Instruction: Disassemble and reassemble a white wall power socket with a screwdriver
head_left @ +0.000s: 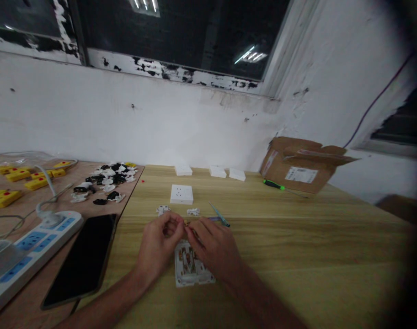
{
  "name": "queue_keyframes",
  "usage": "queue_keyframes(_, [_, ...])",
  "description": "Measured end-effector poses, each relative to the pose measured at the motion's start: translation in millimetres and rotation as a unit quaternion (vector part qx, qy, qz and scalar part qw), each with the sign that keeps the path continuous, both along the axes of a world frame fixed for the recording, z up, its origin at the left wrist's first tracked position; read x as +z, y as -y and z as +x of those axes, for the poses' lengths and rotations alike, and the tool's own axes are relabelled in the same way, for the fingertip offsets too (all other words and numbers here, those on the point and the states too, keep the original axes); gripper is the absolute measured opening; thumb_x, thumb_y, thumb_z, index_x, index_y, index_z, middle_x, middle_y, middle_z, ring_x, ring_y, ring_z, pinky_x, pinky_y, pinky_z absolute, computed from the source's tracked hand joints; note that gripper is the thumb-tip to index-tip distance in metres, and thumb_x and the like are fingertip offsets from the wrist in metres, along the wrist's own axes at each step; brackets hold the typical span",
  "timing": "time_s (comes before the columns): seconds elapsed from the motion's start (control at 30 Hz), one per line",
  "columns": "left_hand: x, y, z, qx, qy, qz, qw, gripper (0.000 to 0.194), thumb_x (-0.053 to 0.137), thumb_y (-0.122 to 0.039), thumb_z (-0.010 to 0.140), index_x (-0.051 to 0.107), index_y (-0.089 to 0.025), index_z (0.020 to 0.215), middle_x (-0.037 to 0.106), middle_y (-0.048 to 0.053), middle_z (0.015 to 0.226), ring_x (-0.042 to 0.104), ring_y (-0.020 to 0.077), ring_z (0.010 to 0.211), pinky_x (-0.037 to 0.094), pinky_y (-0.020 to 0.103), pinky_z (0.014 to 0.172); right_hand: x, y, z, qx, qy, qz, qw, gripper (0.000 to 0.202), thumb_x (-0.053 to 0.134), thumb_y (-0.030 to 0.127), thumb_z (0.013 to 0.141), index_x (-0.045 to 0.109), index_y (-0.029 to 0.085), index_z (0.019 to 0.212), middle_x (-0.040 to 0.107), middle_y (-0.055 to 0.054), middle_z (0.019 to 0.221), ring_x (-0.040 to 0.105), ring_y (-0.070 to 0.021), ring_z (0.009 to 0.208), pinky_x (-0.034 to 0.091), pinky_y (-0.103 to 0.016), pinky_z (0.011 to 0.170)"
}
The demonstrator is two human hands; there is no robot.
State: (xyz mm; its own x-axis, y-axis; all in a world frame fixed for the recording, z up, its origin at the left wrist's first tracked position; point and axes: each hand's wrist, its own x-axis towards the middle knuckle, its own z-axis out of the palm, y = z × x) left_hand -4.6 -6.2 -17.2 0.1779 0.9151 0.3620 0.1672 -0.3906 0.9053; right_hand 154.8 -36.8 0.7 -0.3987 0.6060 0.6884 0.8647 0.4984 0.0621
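Note:
My left hand (160, 240) and my right hand (217, 246) meet fingertip to fingertip, both closed in a pinch. Between them shows a small brass-coloured piece (185, 222), mostly hidden by the fingers. Just below lies an opened white wall socket housing (193, 274), its inner side up with brass contacts showing; my right hand covers its upper right part. Beyond the fingers are two small white plastic parts, one at the left (163, 209) and one at the right (193, 212). A thin blue screwdriver (222, 217) rests past my right hand.
Farther back sit a white wall socket (181, 194) and several white plates (217, 172). A green-black screwdriver (273, 184) lies by an open cardboard box (297, 167). At left are a phone (81, 262), a power strip (33, 249), black-and-white parts (109, 178) and yellow blocks (18, 174).

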Motion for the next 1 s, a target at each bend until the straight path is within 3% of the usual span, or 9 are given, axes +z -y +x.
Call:
queue_keyframes(0.2, [0.7,1.1,-0.9,-0.008,-0.008,0.002,1.000,0.014,0.059,-0.030,0.088,0.063,-0.017,0.085,0.066,0.000,0.072,0.063,0.0135,0.064,0.050,0.021,0.062,0.1,0.6,1.1,0.015,-0.005,0.011,1.000,0.011,0.050,0.016,0.093,0.060,0.019,0.095,0.067,-0.003,0.083,0.063,-0.0186,0.073,0.046,-0.031,0.064])
queue_keyframes(0.37, [0.8,0.2,-1.0,-0.003,-0.010,-0.001,1.000,0.018,0.060,-0.034,0.088,0.063,-0.017,0.085,0.068,0.001,0.072,0.065,0.0149,0.066,0.051,0.022,0.063,-0.3,1.4,0.8,-0.001,-0.001,0.008,1.000,0.019,0.049,0.023,0.096,0.058,0.020,0.080,0.063,-0.002,0.073,0.061,-0.0178,0.067,0.044,-0.031,0.061])
queue_keyframes(0.5, [1.6,0.7,-0.9,-0.007,-0.006,-0.005,1.000,0.018,0.059,-0.034,0.089,0.064,-0.016,0.084,0.068,0.001,0.071,0.064,0.0148,0.064,0.051,0.022,0.062,1.0,2.1,0.3,0.006,-0.017,-0.002,1.000,0.010,0.050,0.020,0.093,0.060,0.019,0.090,0.065,-0.004,0.080,0.062,-0.0179,0.072,0.045,-0.030,0.063])
queue_keyframes(0.7, [2.2,3.0,-1.0,-0.010,-0.006,-0.012,1.000,0.017,0.060,-0.033,0.088,0.064,-0.016,0.086,0.069,0.002,0.073,0.065,0.0152,0.066,0.051,0.022,0.064,0.9,1.3,-0.3,-0.012,-0.015,-0.002,1.000,0.021,0.048,0.023,0.095,0.056,0.020,0.076,0.062,-0.003,0.072,0.060,-0.0169,0.066,0.044,-0.030,0.060])
queue_keyframes(0.87, [2.8,2.4,-0.8,-0.003,-0.009,-0.006,1.000,0.017,0.059,-0.032,0.089,0.064,-0.016,0.086,0.068,0.002,0.073,0.065,0.0150,0.066,0.051,0.022,0.065,-1.4,0.9,0.3,-0.001,-0.018,-0.005,1.000,0.010,0.050,0.018,0.091,0.060,0.020,0.090,0.066,-0.004,0.082,0.062,-0.0176,0.074,0.046,-0.029,0.065])
queue_keyframes(1.0, [1.9,1.2,0.0,-0.014,-0.008,-0.009,1.000,0.018,0.058,-0.033,0.090,0.063,-0.016,0.085,0.068,0.002,0.073,0.064,0.0149,0.066,0.051,0.022,0.065,-2.0,0.2,-0.2,-0.013,-0.003,-0.006,1.000,0.016,0.047,0.021,0.095,0.057,0.020,0.082,0.064,-0.003,0.077,0.062,-0.0172,0.071,0.045,-0.029,0.063])
